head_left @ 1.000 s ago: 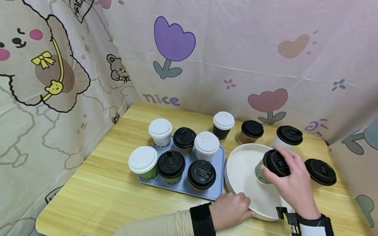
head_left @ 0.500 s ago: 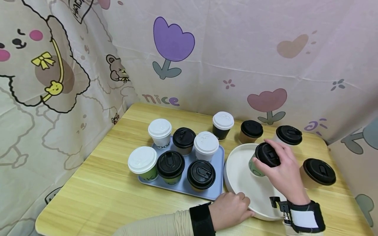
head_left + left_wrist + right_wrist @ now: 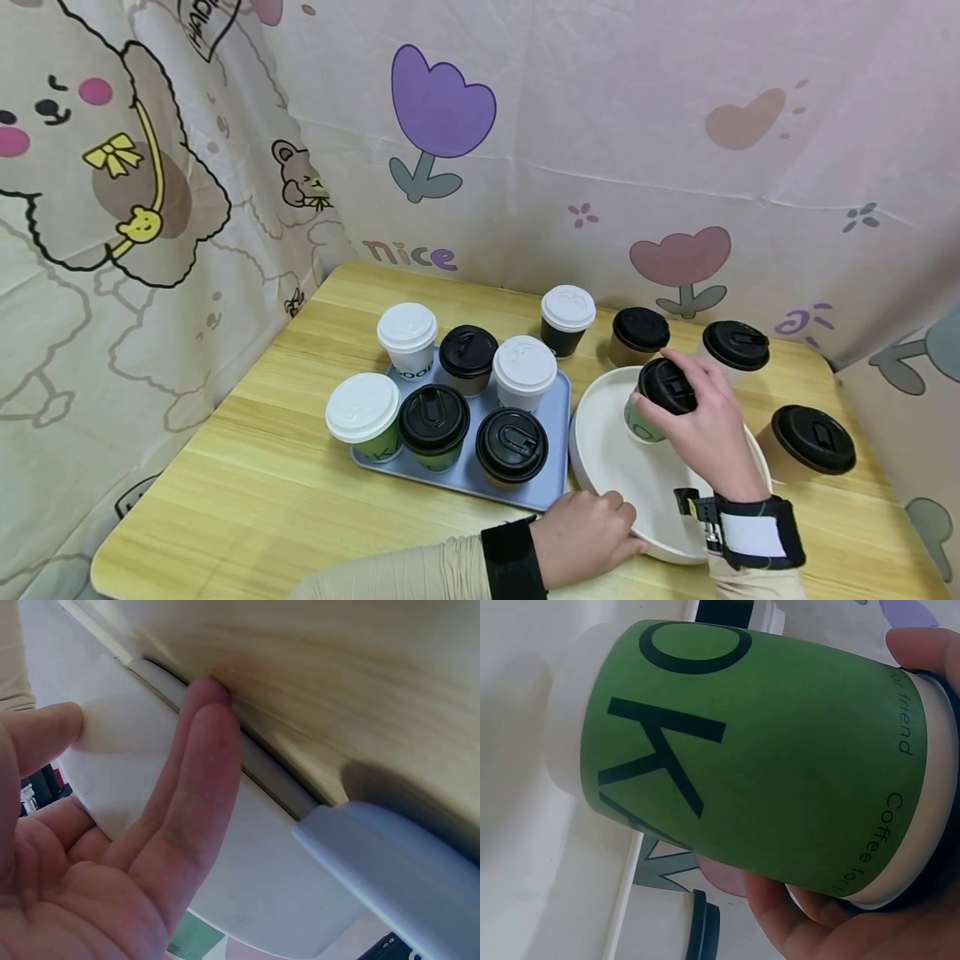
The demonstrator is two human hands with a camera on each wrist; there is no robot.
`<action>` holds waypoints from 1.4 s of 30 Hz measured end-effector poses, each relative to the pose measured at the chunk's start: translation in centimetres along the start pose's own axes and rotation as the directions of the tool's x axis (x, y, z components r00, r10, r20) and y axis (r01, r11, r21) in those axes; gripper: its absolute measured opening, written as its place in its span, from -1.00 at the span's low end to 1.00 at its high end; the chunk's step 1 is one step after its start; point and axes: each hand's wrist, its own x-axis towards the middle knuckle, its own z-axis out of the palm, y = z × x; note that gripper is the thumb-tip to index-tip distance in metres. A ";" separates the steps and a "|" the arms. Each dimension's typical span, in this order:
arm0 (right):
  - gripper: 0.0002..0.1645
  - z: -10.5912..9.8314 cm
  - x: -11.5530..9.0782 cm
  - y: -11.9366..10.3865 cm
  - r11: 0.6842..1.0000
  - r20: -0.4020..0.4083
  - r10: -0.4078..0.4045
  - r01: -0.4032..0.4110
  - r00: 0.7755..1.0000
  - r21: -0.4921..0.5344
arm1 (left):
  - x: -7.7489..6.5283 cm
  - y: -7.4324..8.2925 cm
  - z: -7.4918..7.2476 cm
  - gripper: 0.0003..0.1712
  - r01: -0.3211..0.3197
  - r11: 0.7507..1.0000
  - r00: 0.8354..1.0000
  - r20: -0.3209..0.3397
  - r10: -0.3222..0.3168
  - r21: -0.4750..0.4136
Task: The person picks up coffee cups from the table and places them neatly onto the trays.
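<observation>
Far left: patterned cloth hangs beside wood-grain table. Next, blue tray with six lidded cups, two rows. Front row, left to right: white-lidded green cup, black-lidded green cup, black-lidded front cup. Back row: white-lidded cup with lettering, black-lidded brown cup, second white-lidded cup.

Left hand at near edge of round white tray; wrist view shows two fingers mostly straight, against the tray, thumb apart. Behind, on table: white-lidded dark cup, then small brown cup, black lid.

Green lettered cup is over the round tray, slightly tilted; can't tell if base touches. Right hand grips it near its black lid, thumb one side, fingers opposite. Right of that: white cup with black lid behind, large brown cup beside the round tray, both on table.
</observation>
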 end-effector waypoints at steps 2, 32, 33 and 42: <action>-0.12 0.1 0.1 0.1 1.000 0.006 0.005 -0.005 1.000 0.001 | 0.0 0.0 0.0 -0.61 -0.001 1.000 1.000 -0.001 0.001 0.000; 0.00 1.9 0.7 0.7 0.999 0.092 0.016 -0.019 0.996 0.032 | -0.2 -0.2 0.1 -0.60 -0.031 1.000 0.999 -0.029 0.031 0.008; -0.01 2.0 0.7 0.7 1.000 0.095 0.007 -0.010 0.995 0.029 | -0.2 -0.2 0.1 -0.60 -0.030 0.999 0.999 -0.031 0.031 0.010; -0.03 2.2 0.6 0.4 1.000 0.108 -0.027 0.025 0.994 0.019 | -0.2 -0.2 0.2 -0.59 -0.026 0.999 0.999 -0.044 0.028 0.031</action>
